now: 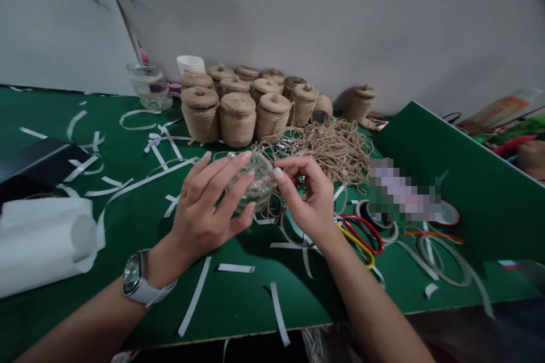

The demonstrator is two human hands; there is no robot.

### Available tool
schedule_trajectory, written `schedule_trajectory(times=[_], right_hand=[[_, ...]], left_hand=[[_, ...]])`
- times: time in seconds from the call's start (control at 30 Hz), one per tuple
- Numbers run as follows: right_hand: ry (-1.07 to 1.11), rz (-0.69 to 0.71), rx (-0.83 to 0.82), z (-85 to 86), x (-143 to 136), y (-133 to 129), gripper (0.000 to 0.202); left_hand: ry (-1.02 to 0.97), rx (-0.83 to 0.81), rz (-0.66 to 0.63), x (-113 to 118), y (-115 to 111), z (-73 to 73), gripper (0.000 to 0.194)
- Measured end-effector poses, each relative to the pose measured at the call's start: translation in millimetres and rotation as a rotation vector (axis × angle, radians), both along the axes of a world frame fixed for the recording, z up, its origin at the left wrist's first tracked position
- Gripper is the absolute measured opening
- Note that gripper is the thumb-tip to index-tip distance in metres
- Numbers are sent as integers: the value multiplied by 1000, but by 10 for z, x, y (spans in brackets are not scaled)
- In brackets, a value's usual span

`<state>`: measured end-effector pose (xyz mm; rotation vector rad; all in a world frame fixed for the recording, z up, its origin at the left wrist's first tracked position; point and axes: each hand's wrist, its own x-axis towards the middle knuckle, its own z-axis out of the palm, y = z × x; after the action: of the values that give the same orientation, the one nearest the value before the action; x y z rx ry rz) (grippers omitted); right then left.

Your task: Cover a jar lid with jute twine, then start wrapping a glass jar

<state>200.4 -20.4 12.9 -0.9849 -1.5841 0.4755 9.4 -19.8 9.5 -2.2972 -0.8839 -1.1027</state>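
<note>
Near the middle of the table is a small clear glass jar (pixel 263 169), its rounded side and rim partly covered by my fingers. My left hand (pixel 208 198), with a watch on the wrist, grips it from the left, fingers spread over it and thumb beneath. At the jar's right edge my right hand (pixel 309 195) pinches thumb and forefinger together; what is between them is too small to make out. A loose heap of brown twine (pixel 334 147) lies just behind my right hand.
Several twine-wrapped jars (pixel 238 119) with lids stand at the back. A clear glass container (pixel 150 88) is at the back left. Scissors (pixel 361 238) with red and yellow handles and tape rolls lie right, before a green panel (pixel 460 193). White strips (pixel 196 295) litter the table; a white roll (pixel 46 244) lies left.
</note>
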Motion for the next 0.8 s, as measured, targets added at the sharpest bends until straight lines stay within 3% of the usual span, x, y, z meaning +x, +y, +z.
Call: schedule_trajectory(times=[0.13,0.5,0.8], right_hand=[[4,15,3,8,2,-14,12],[-60,-32,23,-1,-24,-4,12],[-86,-51,78,-15,-45,-8,11]], left_hand=[[34,-45,-42,22,-36,-25,56],[-57,-118,-48,39,-13,5,41],[27,-92,-88,43,-22,-8,55]])
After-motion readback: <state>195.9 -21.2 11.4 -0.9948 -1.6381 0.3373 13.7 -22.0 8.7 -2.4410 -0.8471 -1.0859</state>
